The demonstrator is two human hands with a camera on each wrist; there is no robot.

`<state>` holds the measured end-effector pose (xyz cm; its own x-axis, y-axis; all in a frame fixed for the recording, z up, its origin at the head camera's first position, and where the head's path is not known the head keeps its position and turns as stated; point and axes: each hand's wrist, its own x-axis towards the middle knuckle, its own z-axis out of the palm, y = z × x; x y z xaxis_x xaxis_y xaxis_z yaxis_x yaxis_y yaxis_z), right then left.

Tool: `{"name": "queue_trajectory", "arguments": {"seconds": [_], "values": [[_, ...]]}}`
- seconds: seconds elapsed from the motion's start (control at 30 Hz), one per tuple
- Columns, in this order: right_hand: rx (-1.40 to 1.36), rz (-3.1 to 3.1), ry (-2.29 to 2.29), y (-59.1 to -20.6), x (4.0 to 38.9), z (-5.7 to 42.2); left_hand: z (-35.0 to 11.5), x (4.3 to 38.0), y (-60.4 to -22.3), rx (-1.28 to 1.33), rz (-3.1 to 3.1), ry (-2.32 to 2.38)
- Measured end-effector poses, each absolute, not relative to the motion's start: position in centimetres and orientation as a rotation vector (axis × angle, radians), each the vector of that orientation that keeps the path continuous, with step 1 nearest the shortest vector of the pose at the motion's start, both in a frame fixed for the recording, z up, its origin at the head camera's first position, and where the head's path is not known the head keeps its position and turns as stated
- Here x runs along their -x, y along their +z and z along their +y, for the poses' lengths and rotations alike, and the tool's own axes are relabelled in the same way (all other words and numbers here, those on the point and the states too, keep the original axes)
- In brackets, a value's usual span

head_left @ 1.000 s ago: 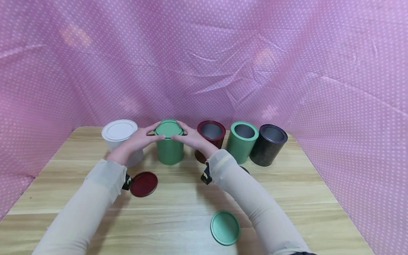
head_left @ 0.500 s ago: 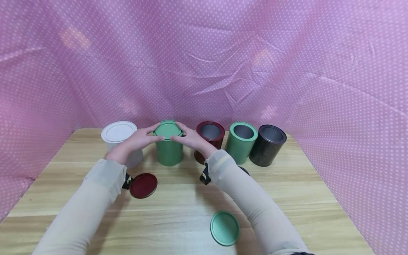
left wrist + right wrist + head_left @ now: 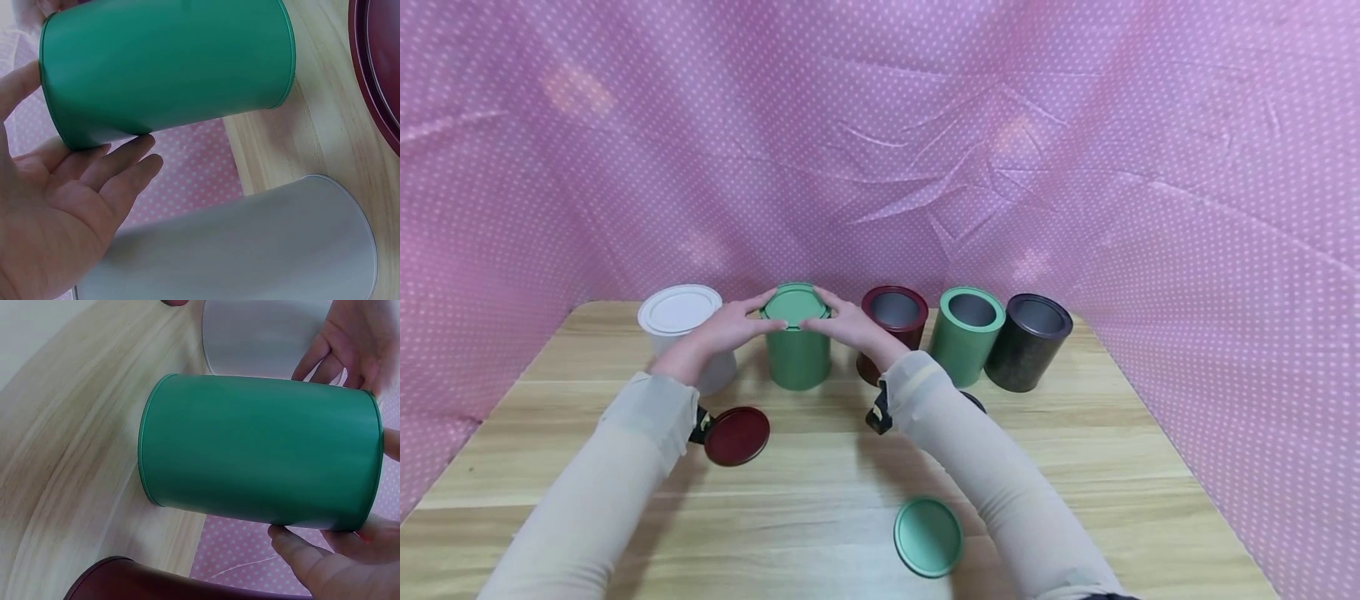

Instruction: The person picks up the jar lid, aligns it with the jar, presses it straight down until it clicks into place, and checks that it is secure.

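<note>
Both hands grip the top of a lidded green can [image 3: 799, 365], which stands upright near the back of the table. My left hand [image 3: 724, 327] is at its left side, the thumb at the front rim. From the right, my right hand [image 3: 859, 327] mirrors it, thumb tips close together over the edge of the green lid [image 3: 796, 305]. In the left wrist view the left fingers [image 3: 128, 164] lie along the wall of the can just below its rim. The right wrist view has the right fingers [image 3: 294, 550] against the opposite side.
A white lidded can [image 3: 679, 310] stands left of the green one. To the right stand open cans: dark red [image 3: 895, 308], green [image 3: 966, 342] and black [image 3: 1028, 350]. A dark red lid [image 3: 737, 437], a green lid [image 3: 928, 537] and a partly hidden black lid [image 3: 975, 400] lie on the table.
Both hands keep their hold on the green can with almost no movement. The view shifts very slightly; the cans and lids stay where they are.
</note>
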<state>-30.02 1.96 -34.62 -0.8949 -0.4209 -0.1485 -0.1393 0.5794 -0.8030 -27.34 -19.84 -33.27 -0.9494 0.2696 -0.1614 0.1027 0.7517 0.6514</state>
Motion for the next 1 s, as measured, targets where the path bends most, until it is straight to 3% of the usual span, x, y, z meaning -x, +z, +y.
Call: {"name": "queue_trajectory", "arguments": {"seconds": [1.0], "values": [[0.309, 2.43, -1.334, -34.6, 29.57, 1.54, -19.32, 26.57, -32.77, -0.272, 2.697, 1.008]]}}
